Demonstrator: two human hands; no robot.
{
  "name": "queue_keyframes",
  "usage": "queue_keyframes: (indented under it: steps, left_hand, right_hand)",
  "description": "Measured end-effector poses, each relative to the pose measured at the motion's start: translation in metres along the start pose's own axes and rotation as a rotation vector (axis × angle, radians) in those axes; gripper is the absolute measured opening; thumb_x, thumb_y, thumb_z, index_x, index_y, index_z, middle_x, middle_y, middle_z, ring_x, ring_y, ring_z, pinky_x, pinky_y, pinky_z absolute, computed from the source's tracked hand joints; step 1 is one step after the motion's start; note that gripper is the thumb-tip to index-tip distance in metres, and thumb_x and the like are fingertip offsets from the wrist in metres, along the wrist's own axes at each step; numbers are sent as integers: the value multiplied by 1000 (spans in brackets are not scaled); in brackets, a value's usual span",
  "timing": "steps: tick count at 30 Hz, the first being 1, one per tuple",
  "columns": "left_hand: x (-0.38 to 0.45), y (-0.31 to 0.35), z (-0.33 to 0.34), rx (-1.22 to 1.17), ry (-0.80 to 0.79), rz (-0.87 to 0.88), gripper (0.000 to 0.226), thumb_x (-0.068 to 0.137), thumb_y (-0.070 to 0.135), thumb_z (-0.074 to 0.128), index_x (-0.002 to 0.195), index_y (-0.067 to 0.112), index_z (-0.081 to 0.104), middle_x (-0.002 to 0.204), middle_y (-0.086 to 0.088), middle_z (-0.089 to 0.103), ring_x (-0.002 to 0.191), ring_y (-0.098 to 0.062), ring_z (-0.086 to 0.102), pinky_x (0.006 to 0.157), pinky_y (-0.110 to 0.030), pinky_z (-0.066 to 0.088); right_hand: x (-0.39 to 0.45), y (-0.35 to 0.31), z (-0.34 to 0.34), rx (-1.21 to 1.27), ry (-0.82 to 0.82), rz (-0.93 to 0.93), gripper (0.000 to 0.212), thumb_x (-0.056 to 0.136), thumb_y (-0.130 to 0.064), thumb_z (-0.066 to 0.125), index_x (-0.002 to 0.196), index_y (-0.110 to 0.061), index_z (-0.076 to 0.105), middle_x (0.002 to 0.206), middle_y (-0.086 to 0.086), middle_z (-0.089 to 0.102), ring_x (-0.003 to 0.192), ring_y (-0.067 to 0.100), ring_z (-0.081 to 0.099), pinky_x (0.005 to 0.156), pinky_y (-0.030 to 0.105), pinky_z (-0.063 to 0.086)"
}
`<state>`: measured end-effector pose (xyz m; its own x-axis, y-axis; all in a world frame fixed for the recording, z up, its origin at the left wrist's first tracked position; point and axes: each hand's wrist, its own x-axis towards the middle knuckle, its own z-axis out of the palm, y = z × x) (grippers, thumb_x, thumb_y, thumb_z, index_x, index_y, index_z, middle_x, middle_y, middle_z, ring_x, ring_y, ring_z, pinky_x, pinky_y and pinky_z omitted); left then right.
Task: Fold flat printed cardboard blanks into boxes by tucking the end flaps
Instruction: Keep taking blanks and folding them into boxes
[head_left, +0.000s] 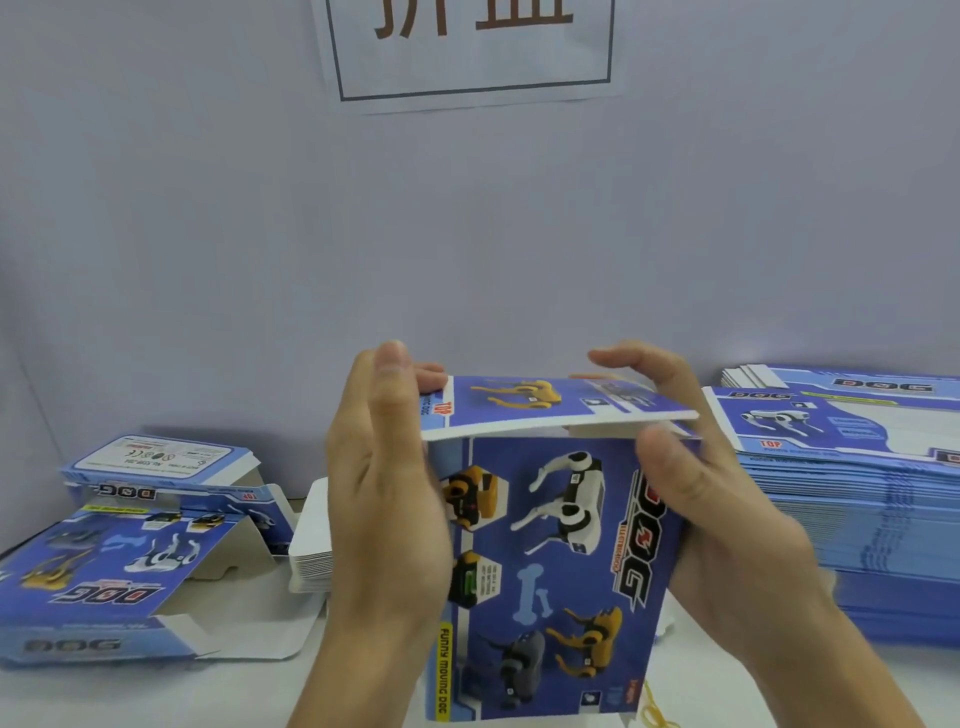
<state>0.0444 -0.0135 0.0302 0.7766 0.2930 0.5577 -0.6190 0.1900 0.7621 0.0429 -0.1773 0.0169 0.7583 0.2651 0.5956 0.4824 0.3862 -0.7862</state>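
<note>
We hold the dog-toy box (556, 561) upright above the desk's near edge, left hand (384, 499) and right hand (722, 499) clasping its sides to keep it square; right fingers (639, 364) curl over the top flap (550, 405), likely to tuck it. Flat blanks (852, 499) wait stacked at the right edge; folded boxes (130, 545) lie left.

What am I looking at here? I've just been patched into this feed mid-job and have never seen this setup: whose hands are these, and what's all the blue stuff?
There is one picture, taken by a wide-angle camera on a person's head, looking forward and down. No machine is involved: a person works with bare hands.

The left hand and right hand grip the sides of a blue printed box showing toy dogs and the word DOG. Its top flap, marked TOP, is folded over the upper end, with the right hand's fingers arched above it.

To the right is a tall stack of flat blanks awaiting folding. To the left lie boxes already shaped, some flaps still open. Behind the left hand sits a small pile of white cards. A paper sign hangs on the wall.
</note>
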Motion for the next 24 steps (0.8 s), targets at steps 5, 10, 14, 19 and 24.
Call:
queue_keyframes:
  steps: [5, 10, 14, 19, 24]
  left_hand:
    - [-3, 2, -3, 104, -229, 33, 31, 71, 56, 56, 88, 30, 55, 81, 8, 67, 70, -18, 68, 52, -39, 54]
    - [-1, 3, -16, 182, -327, 125, 35, 80, 51, 57, 111, 36, 62, 81, -3, 67, 56, -35, 55, 44, -36, 48]
    - [0, 4, -22, 224, -338, 155, 35, 81, 53, 60, 112, 38, 64, 104, 1, 71, 74, -55, 59, 52, -58, 54]
    - [0, -1, -15, 236, -278, 247, 26, 90, 45, 57, 103, 24, 65, 121, 13, 62, 70, -5, 64, 52, -13, 47]
    - [-1, -1, -8, 105, -252, 153, 40, 84, 52, 51, 100, 16, 60, 85, 12, 69, 68, -4, 70, 47, -14, 49]
  right_hand:
    - [17, -2, 2, -238, 178, -135, 21, 71, -51, 78, 85, -38, 69, 78, -26, 71, 67, -5, 69, 58, 7, 50]
    - [-2, -2, 0, -49, 96, -19, 30, 79, -26, 66, 108, -28, 62, 98, 7, 74, 75, 26, 73, 62, 32, 57]
    - [-3, 1, -1, -82, 111, -76, 35, 81, -32, 74, 112, -23, 61, 111, 12, 72, 90, 38, 72, 70, 46, 59]
    - [0, 6, 10, -168, 251, -154, 43, 76, -49, 76, 105, -21, 61, 111, 2, 73, 91, 33, 73, 66, 42, 61]
    - [0, 5, 15, -142, 265, -65, 32, 79, -49, 64, 103, -29, 59, 98, 11, 73, 84, 35, 74, 67, 53, 60]
